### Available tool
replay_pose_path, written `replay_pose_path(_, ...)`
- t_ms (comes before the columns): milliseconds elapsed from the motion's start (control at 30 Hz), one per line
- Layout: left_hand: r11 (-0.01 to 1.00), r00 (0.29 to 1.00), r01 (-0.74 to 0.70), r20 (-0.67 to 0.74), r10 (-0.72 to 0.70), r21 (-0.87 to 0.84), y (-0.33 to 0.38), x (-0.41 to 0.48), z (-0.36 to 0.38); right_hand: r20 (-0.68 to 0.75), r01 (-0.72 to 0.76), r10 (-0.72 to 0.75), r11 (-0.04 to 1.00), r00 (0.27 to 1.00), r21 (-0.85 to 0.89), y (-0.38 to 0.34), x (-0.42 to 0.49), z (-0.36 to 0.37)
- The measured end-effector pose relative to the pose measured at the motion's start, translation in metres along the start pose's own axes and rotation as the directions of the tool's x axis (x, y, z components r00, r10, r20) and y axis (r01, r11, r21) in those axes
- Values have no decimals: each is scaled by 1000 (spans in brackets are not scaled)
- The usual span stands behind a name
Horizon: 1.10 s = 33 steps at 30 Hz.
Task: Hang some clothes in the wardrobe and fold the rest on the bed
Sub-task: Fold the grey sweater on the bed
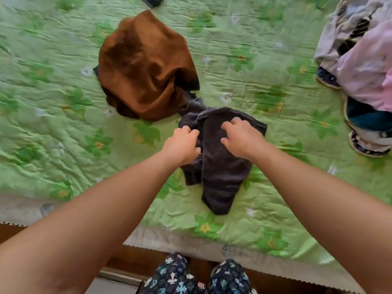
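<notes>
Hands are both down on the dark grey garment [222,177], which lies bunched on the bed [63,128] near its front edge, right in front of the person. Left hand [182,145] has its grip closed on the garment's left fold, fingers curled into the cloth. Right hand [241,139] sits on top of the upper part, fingers bent and tips dug into the fabric, so that grip is closed on the same garment too. One long end of the piece trails toward the person, and the far end is twisted up and touches the brown garment [144,64], which sits in a loose heap further back and to the left. Bedcover is green with a leaf and flower print, wrinkled all over. Off at the right edge there's a pile of clothes [360,60], pale pink and grey on top, darker pieces underneath, well apart from the hands. At the bottom, the person's patterned trousers [176,276] stand just beside the bed.
</notes>
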<state>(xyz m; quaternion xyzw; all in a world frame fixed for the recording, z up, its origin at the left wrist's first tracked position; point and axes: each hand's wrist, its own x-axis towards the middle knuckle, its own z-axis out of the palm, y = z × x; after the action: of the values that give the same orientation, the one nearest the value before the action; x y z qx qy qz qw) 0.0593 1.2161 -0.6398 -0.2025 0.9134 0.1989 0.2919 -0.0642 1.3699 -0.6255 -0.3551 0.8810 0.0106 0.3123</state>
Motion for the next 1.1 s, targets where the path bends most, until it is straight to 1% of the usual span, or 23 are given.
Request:
replay_pose_path(100,995,995,75,73,-71,-62,-8,35,25,-78,74,-78,996,994,-55,-3,52,8)
replay_pose_path(200,991,990,93,113,-82,-98,-15,50,59,-96,115,-138,969,986,-219,-8,92,20)
replay_pose_path(267,986,989,108,118,-93,-129,-18,53,80,-71,105,-131,951,989,-292,-10,108,33)
replay_pose_path(333,974,989,122,104,-104,-192,-19,51,94,-61,82,-104,953,993,-291,-6,109,49)
replay_pose_path(367,968,990,126,94,-108,-219,-20,48,98,-55,72,-87,968,995,-239,-2,105,58)
replay_pose_path(467,953,988,144,86,-125,-266,-20,32,99,19,80,-81,995,997,56,10,67,77)
replay_pose_path(567,930,981,187,110,-160,-316,-15,12,88,58,72,-92,955,994,289,18,12,72)
replay_pose_path(633,910,979,198,113,-168,-363,-7,-4,74,29,38,-55,910,998,414,19,-22,53)
replay_pose_path(700,897,985,175,82,-154,-407,2,-22,57,-9,52,-55,863,998,503,18,-53,25)
replay_pose_path(800,885,997,73,7,-79,-460,21,-48,26,-46,99,-88,824,995,558,11,-94,-26)
replay_pose_path(900,885,997,-79,-47,65,-459,46,-74,-11,-82,175,-157,797,984,577,-2,-132,-81)
replay_pose_path(967,855,981,-192,-121,153,-482,65,-91,-34,-124,232,-196,790,973,568,-11,-156,-118)
replay_pose_path(1033,830,960,-259,-223,167,-494,81,-110,-58,-189,267,-194,794,963,546,-17,-181,-151)
replay_pose_path(1100,819,950,-259,-287,121,-512,92,-129,-89,-274,276,-149,812,950,514,-17,-204,-177)
